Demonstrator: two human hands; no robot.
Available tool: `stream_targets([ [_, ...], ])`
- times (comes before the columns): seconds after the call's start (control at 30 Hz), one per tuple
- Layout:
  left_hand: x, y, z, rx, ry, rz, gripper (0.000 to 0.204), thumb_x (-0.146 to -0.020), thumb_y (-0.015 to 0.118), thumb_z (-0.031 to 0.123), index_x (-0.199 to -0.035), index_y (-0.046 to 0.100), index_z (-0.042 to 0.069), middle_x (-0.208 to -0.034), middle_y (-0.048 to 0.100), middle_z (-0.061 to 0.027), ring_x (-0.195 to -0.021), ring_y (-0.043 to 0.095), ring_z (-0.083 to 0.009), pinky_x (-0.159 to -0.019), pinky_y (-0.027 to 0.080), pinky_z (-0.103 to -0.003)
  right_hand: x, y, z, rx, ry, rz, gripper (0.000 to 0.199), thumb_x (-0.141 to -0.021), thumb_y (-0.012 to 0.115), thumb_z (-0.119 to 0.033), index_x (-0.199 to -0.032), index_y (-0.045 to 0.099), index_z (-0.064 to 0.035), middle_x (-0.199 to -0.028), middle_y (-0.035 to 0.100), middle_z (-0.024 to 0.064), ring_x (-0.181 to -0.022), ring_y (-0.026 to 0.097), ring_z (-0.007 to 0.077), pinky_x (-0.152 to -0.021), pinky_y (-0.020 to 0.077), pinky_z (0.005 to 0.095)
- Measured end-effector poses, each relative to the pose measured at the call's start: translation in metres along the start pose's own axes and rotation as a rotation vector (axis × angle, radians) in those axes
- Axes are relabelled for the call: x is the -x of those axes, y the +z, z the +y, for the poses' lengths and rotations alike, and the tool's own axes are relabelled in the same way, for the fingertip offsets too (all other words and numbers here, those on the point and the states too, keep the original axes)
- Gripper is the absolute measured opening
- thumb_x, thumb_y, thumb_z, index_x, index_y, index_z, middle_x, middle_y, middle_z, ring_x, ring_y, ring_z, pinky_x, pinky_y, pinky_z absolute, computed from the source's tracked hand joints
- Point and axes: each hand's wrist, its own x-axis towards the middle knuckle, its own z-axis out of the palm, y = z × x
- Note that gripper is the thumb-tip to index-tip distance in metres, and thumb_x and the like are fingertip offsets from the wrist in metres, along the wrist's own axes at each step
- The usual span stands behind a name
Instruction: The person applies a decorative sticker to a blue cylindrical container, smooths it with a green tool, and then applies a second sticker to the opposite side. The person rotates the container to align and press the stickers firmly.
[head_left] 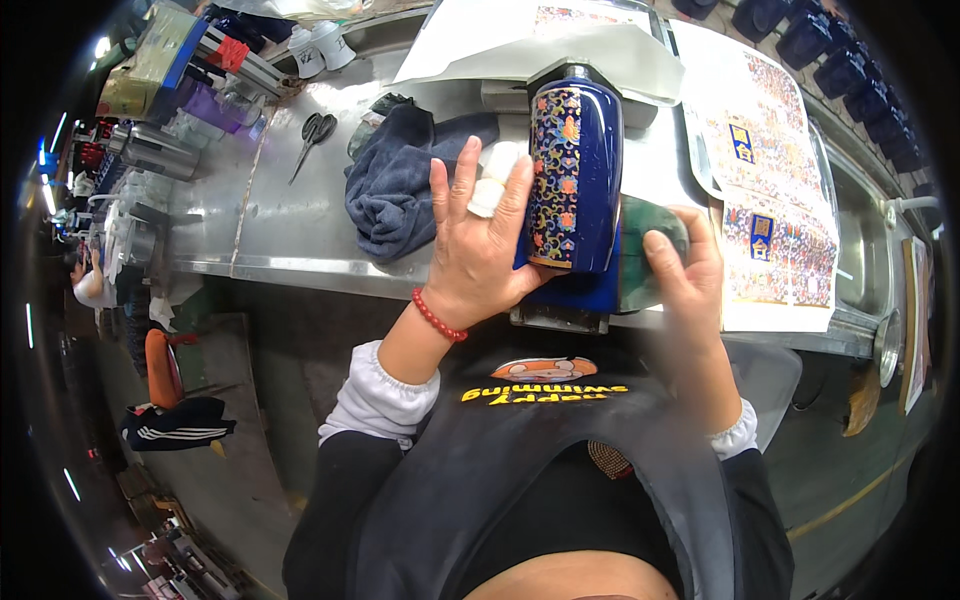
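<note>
Head view: blue bottle (575,180) lengthwise, neck away.

A dark blue cloth (400,185) lies bunched on the steel bench (290,215). Black scissors (314,138) sit at its ten o'clock, printed decal sheets (775,190) at three o'clock, two white jars (320,48) beyond.

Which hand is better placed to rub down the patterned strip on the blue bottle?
Probably the right hand: it holds a greenish pad against the blue bottle beside the patterned strip, while the left hand lies flat, steadying the bottle.
</note>
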Motion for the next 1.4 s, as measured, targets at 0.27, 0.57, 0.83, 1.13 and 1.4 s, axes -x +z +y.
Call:
stream_targets([
  [0.27,-0.014,-0.005,0.022,-0.013,-0.017,-0.007,0.112,-0.071,0.087,0.058,-0.150,0.043,-0.008,-0.141,0.057,-0.0284,-0.147,0.034,-0.0499,-0.121,0.006,-0.068,-0.046,0.030,-0.021,0.515,-0.295,-0.022,0.029,-0.097,0.068,-0.014,-0.122,0.062,-0.0007,-0.106,0.069,0.0113,-0.096,0.066,0.0182,-0.088,0.0522,0.0316],
  [0.57,-0.009,0.000,0.017,0.016,-0.006,-0.017,0.114,-0.069,0.089,0.053,-0.149,0.041,-0.012,-0.141,0.054,-0.0311,-0.146,0.034,-0.0502,-0.120,0.006,-0.070,-0.053,-0.004,0.046,-0.065,-0.018,0.033,0.029,-0.104,0.063,-0.015,-0.125,0.057,0.0022,-0.108,0.068,0.0058,-0.097,0.062,0.0095,-0.085,0.0526,0.0249],
  [0.83,-0.002,0.011,0.013,0.103,-0.046,0.051,0.117,-0.069,0.088,0.054,-0.153,0.033,-0.006,-0.152,0.045,-0.0220,-0.148,0.031,-0.0453,-0.119,0.004,-0.072,-0.066,-0.018,-0.018,1.136,-0.889,-0.224,0.024,-0.080,0.077,-0.008,-0.103,0.072,-0.0137,-0.097,0.070,0.0038,-0.085,0.064,0.0220,-0.083,0.0402,0.0418],
  [1.13,0.007,0.016,0.012,0.139,-0.102,0.076,0.110,-0.071,0.088,0.055,-0.150,0.036,-0.001,-0.146,0.049,-0.0215,-0.144,0.038,-0.0448,-0.120,0.002,-0.068,-0.116,0.035,-0.084,1.202,-1.169,-0.433,0.018,-0.082,0.074,-0.012,-0.100,0.073,-0.0132,-0.079,0.055,0.0009,-0.072,0.058,0.0159,-0.075,0.0435,0.0384],
  [1.4,-0.003,-0.006,0.009,-0.099,-0.040,0.031,0.094,-0.074,0.083,0.059,-0.139,0.057,-0.003,-0.134,0.063,-0.0197,-0.144,0.040,-0.0452,-0.122,-0.001,-0.067,-0.119,0.028,-0.074,0.867,-0.870,-0.319,0.021,-0.081,0.074,-0.004,-0.101,0.074,-0.0123,-0.081,0.062,0.0057,-0.072,0.062,0.0207,-0.067,0.0470,0.0361],
])
